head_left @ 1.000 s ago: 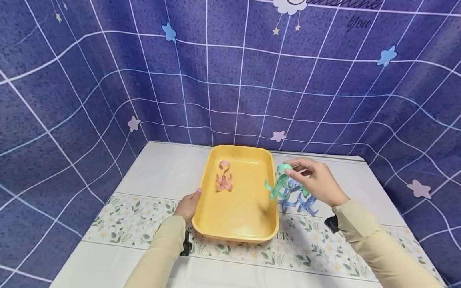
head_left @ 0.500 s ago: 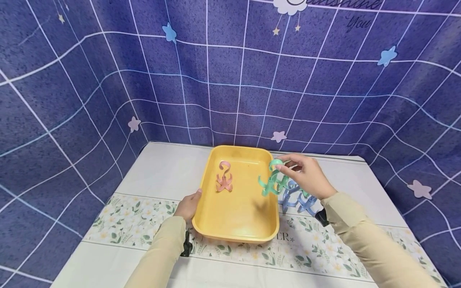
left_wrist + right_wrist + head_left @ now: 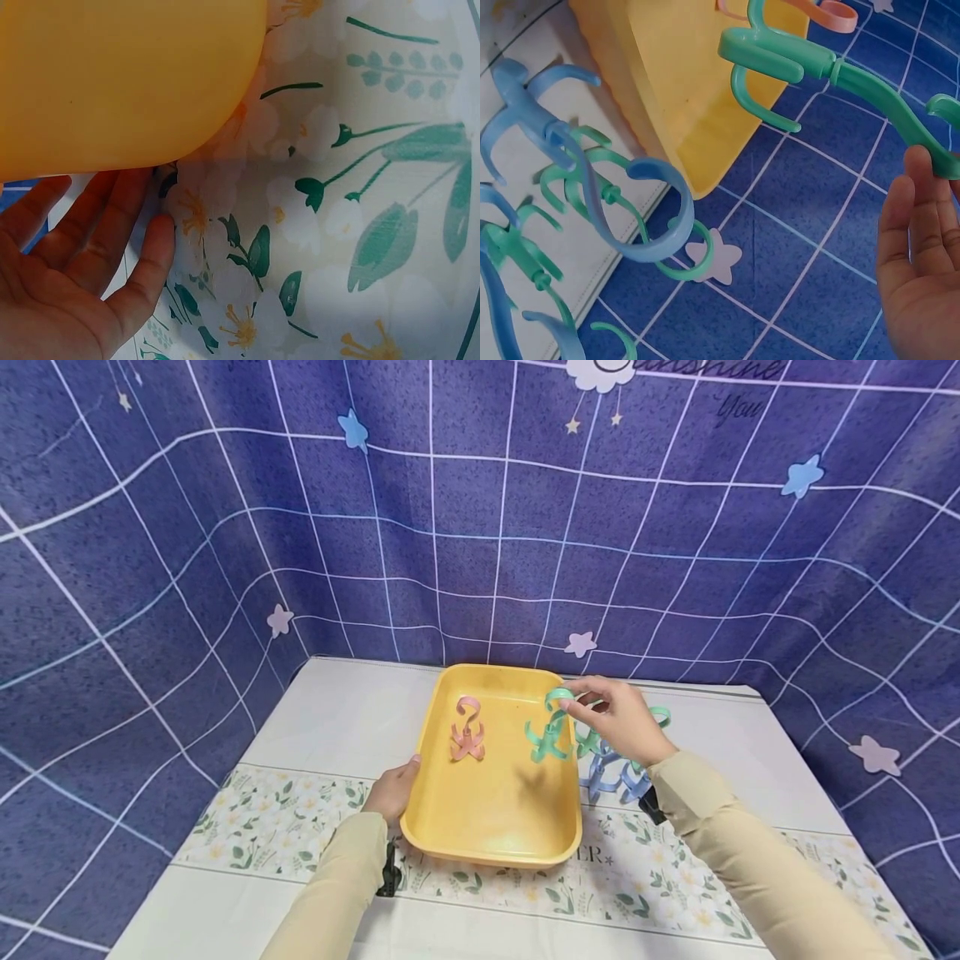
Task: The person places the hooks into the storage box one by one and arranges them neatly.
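Note:
The right hand (image 3: 618, 722) pinches the curled end of a green plastic claw hook (image 3: 549, 742) and holds it over the right side of the yellow tray (image 3: 495, 814), prongs hanging down. In the right wrist view the fingertips (image 3: 917, 161) meet the hook's curved neck. The left hand (image 3: 392, 791) rests against the tray's left side; in the left wrist view its fingers (image 3: 124, 225) are extended at the tray's wall. Inside the tray, toward its left, stands a pink claw hook (image 3: 467, 743).
Right of the tray sit several more claw hooks, including a blue hook (image 3: 536, 112) and a green hook (image 3: 604, 187), partly hidden by the right hand in the head view. A white tablecloth (image 3: 330, 710) with a flowered band lies beneath. A purple-blue curtain (image 3: 480, 560) hangs behind.
The right hand has carried the green claw hook leftward, from the tray's right edge to over its inside. The left hand and tray have stayed in place.

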Action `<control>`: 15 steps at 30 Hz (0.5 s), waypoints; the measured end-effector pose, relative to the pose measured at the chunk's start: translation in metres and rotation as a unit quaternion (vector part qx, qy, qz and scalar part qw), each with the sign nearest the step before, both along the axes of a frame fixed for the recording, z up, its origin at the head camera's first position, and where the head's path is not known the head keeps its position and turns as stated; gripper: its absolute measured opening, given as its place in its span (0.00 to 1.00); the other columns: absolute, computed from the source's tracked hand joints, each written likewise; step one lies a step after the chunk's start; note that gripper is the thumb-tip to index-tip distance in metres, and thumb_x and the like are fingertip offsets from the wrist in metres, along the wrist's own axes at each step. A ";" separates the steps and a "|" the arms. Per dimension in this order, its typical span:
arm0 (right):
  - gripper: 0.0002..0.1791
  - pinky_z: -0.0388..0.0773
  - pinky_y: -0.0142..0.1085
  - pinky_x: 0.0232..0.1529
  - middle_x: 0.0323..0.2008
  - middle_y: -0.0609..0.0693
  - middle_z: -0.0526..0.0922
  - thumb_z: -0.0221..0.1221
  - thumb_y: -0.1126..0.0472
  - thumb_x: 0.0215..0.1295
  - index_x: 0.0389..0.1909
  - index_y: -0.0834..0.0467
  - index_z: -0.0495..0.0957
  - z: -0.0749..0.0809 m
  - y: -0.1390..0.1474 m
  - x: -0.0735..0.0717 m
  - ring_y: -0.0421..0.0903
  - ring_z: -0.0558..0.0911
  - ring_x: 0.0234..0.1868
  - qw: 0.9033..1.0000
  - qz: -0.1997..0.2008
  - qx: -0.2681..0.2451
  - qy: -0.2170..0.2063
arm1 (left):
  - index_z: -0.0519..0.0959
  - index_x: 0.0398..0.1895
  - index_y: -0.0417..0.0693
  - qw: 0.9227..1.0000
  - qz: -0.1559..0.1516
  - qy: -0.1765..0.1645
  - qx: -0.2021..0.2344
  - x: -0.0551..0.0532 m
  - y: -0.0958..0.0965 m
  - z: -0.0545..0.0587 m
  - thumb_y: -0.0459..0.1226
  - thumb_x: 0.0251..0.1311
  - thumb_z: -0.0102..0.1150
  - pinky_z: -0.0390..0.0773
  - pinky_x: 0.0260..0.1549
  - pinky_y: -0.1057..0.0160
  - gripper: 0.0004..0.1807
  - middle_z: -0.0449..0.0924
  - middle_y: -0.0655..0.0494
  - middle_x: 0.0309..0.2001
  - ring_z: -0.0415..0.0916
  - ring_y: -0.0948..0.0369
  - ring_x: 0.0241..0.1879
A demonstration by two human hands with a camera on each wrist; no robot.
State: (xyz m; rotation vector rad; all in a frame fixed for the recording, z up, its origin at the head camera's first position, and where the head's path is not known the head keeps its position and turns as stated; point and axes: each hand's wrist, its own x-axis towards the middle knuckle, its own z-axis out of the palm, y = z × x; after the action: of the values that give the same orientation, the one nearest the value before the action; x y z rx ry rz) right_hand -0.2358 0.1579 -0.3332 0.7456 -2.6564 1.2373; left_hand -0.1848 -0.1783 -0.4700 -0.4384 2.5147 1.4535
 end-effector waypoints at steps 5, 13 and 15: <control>0.16 0.82 0.44 0.46 0.46 0.56 0.87 0.65 0.59 0.71 0.55 0.62 0.83 -0.005 -0.009 -0.006 0.51 0.85 0.42 1.000 -0.005 0.001 -0.004 | 0.73 0.68 0.35 1.000 0.000 -0.002 -0.004 -0.001 0.000 -0.001 0.59 0.80 0.31 0.78 0.37 0.56 0.38 0.83 0.48 0.37 0.79 0.57 0.32; 0.13 0.82 0.45 0.45 0.46 0.55 0.87 0.65 0.59 0.71 0.52 0.61 0.85 -0.014 -0.022 -0.014 0.51 0.86 0.42 1.000 -0.008 -0.002 -0.018 | 0.74 0.67 0.36 1.000 0.004 -0.004 -0.003 -0.002 -0.001 -0.005 0.59 0.80 0.32 0.78 0.37 0.58 0.38 0.84 0.50 0.36 0.79 0.57 0.32; 0.13 0.82 0.45 0.45 0.46 0.55 0.87 0.65 0.60 0.70 0.52 0.61 0.85 -0.016 -0.024 -0.015 0.51 0.86 0.42 1.000 -0.010 -0.007 -0.019 | 0.74 0.67 0.37 1.000 0.004 -0.004 -0.001 -0.002 0.000 -0.005 0.59 0.80 0.32 0.78 0.36 0.58 0.38 0.84 0.50 0.37 0.80 0.57 0.32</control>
State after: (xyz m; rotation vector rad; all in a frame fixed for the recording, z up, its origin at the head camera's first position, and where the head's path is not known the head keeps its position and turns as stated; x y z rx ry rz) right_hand -0.2512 0.1335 -0.3495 0.6987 -2.6762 1.2763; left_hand -0.1868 -0.1788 -0.4746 -0.4547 2.5122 1.4498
